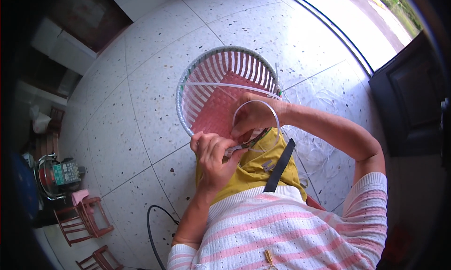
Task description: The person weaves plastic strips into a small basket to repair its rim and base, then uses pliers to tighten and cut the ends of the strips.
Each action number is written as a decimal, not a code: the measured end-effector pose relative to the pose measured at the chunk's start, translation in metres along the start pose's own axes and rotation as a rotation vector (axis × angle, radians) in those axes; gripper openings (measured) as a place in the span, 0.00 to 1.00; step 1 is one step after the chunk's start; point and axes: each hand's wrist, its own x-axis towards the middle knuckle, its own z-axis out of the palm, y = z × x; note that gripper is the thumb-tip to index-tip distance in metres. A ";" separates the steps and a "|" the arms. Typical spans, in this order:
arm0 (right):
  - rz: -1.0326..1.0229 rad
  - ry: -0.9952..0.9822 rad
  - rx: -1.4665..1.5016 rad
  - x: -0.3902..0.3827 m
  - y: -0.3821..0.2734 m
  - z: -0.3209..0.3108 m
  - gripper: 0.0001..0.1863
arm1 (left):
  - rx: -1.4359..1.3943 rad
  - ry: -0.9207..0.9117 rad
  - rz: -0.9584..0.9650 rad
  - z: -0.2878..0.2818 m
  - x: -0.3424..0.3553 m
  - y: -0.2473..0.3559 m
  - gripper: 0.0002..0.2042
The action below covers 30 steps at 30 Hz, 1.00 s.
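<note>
Okay, so our basket (213, 105) is right in front of us, its mouth up toward our eyes and its near side over our lap. Its rim (179, 98) looks bound in pale wrapping with some green showing. A white strip (235, 85) crosses the basket's mouth, and there's a round loop of it at the basket's near right. We can't tell if that's all one length.

Our left hand (213, 152) has its fingers curled over the basket's near rim, thumb closing from the other side, so that's a firm grip. Our right hand (251, 115) is over the basket's inside, near right, fingers bent in; the loop runs to the fingertips, so we read it as a pinch on the strip, though the exact contact is hidden.

Tips, as we'd judge it: brace the rim with the left and let the right do the fine work. Feed the strip flat, because a twist would probably leave a lumpy binding. Draw that loop down slowly, since a fast tug could kink it. Even tension beats brute force.

Outward from there, yellow trousers (244, 178) and a black strap (280, 164) lie below the basket, so watch for snags. Loose clear strands (319, 101) are spread on the floor (155, 96) right of the basket; they might tangle.
</note>
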 end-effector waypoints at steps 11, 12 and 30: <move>0.051 0.007 0.011 -0.008 -0.004 0.003 0.06 | 0.005 -0.026 0.031 -0.001 -0.003 0.003 0.13; 0.059 0.015 0.035 -0.008 -0.003 0.004 0.06 | 0.003 -0.029 0.033 -0.001 -0.003 0.003 0.13; -0.017 -0.145 0.000 0.000 -0.005 0.004 0.02 | -0.001 -0.032 0.041 -0.004 -0.004 0.000 0.21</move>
